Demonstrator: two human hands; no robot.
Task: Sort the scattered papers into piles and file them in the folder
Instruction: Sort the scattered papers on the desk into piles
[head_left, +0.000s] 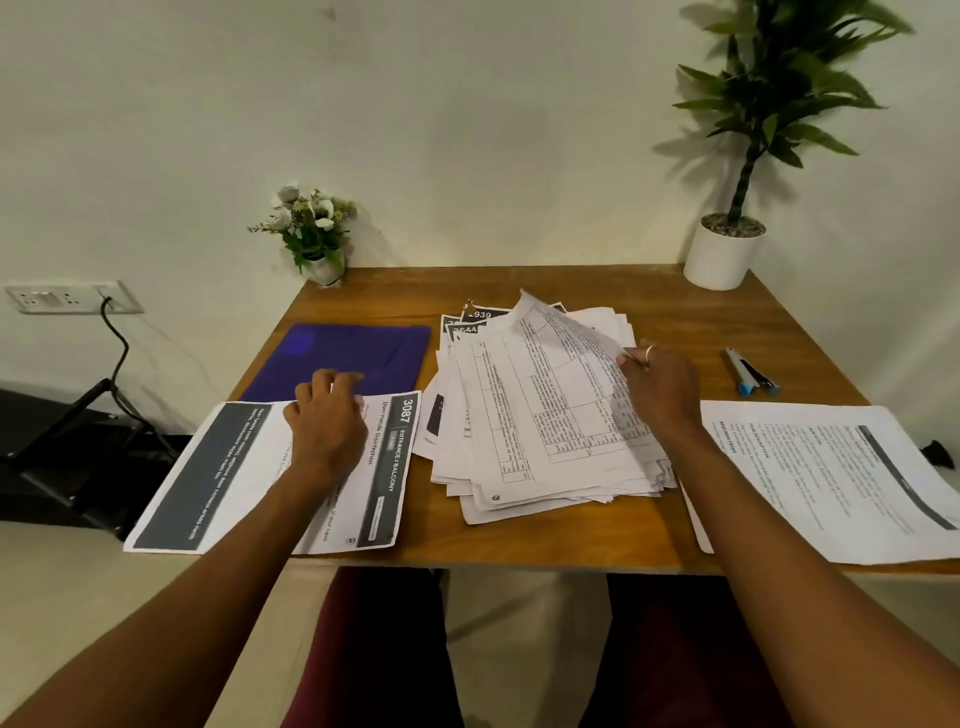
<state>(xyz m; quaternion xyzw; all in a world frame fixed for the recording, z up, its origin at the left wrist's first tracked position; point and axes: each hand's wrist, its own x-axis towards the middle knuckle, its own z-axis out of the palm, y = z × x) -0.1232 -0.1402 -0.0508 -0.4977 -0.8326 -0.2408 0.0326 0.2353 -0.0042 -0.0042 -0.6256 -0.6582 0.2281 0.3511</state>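
Pinching the near-right edge of a sheet (566, 374) printed with tables, the right hand (660, 384) lifts it off the loose heap of papers (519, 467) in the middle of the table (519, 551). The left hand (327, 415) rests on the pile of dark-banded sheets (244, 467) just left of the heap. Its fingers bend over the pile's far edge, and whether they grip the paper I cannot tell. Behind that pile, left of the heap, the blue folder (353, 353) lies flat and closed, its contents hidden. Right of the heap lies another pile of printed pages (831, 483). A pen (750, 373) lies beyond that pile. Far right of the heap, a white pot (722, 254) holds a leafy plant; far left, a small vase (326, 267) holds white flowers.
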